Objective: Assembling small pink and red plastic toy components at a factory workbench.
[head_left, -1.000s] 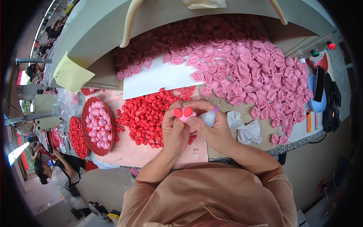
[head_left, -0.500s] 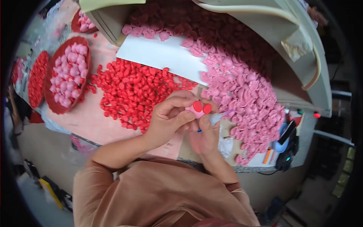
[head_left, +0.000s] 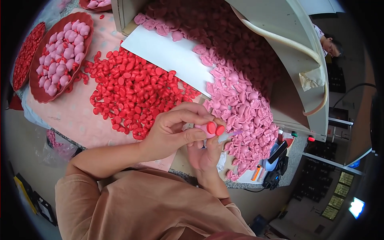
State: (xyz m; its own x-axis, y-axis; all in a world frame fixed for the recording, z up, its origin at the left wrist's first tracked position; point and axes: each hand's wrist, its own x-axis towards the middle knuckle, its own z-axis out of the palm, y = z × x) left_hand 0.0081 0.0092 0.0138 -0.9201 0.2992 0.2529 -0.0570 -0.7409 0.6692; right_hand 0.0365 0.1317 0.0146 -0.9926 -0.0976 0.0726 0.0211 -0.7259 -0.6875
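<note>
My left hand (head_left: 170, 130) is closed, pinching a small rounded pink plastic piece (head_left: 203, 128) between thumb and fingertips. Two red pieces with flat oval ends (head_left: 211, 128) sit side by side on that pink piece, facing up. Close against it is my right hand (head_left: 206, 158), its thumb tip just below the red ovals. From the right hand's grip a pale translucent tube with a thin purple tip (head_left: 236, 133) sticks out to the right; its body is mostly hidden by the fingers. Both hands are above the table's near edge, between the red and pink heaps.
Loose red pieces (head_left: 132, 88) are heaped left of a white board (head_left: 168, 54). Pink shells (head_left: 248, 116) spill from a grey cabinet (head_left: 298, 92). At left stands a red scalloped tray (head_left: 34, 90) of pink-and-red pieces. An orange lighter (head_left: 256, 173) lies near the right edge.
The whole view has turned and shifted, so table and hands appear farther left. Both hands keep the same hold, with the red ovals tilted slightly differently.
</note>
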